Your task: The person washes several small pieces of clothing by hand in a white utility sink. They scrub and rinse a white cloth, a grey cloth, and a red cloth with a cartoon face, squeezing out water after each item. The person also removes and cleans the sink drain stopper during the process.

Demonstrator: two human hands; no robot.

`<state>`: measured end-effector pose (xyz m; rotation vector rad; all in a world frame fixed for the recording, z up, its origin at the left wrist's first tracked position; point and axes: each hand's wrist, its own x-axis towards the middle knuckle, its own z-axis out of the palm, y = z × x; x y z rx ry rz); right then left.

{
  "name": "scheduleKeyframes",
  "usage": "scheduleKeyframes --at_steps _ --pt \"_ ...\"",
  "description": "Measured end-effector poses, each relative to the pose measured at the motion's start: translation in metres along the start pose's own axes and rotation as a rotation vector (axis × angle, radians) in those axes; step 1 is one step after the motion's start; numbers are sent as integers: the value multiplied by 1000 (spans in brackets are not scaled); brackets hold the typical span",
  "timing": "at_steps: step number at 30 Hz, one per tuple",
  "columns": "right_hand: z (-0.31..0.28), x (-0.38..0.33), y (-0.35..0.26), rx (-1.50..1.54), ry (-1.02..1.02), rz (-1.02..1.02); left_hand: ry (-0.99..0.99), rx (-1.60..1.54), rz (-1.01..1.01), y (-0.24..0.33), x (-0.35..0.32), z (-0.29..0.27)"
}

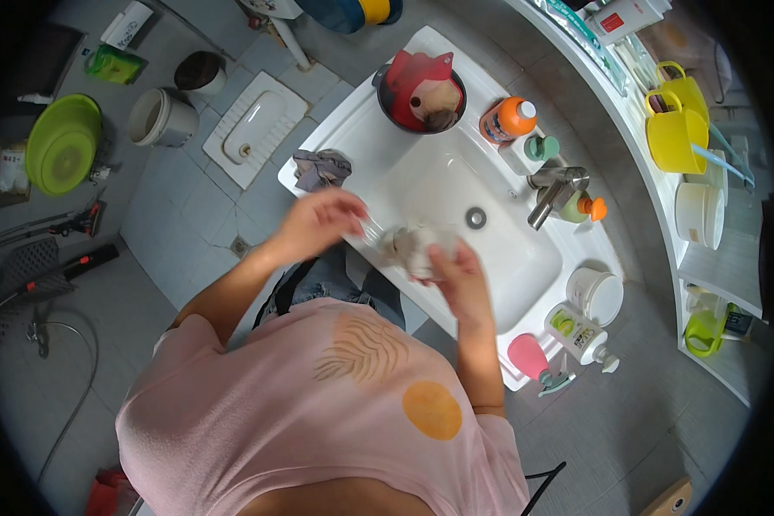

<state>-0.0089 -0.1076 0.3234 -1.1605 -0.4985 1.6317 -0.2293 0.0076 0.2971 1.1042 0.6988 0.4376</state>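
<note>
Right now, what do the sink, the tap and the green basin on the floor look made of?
Sink: glazed white ceramic, by its smooth gloss. Tap: brushed or plated metal, grey with a sheen. Green basin: likely plastic, given the uniform bright colour and thin rim.

A bathroom seen from above. A white sink (525,267) fills the centre of the frame, with a steel tap (552,191) on its right edge. The floor (172,224) is pale grey tile. At upper left, a white squat toilet (254,127) is set into it, beside a white bucket (162,117) and a green basin (62,143). A white shelf (662,206) curves down the right side. Light is even.
</note>
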Motion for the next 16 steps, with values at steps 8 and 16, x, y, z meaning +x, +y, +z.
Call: scheduleKeyframes --at_steps 8,16 --pt "-59 -17 -16 -200 499 -249 606 580 89 -75 23 -89" --pt "-131 -2 32 -615 498 -28 -164 600 -69 -95 45 23"
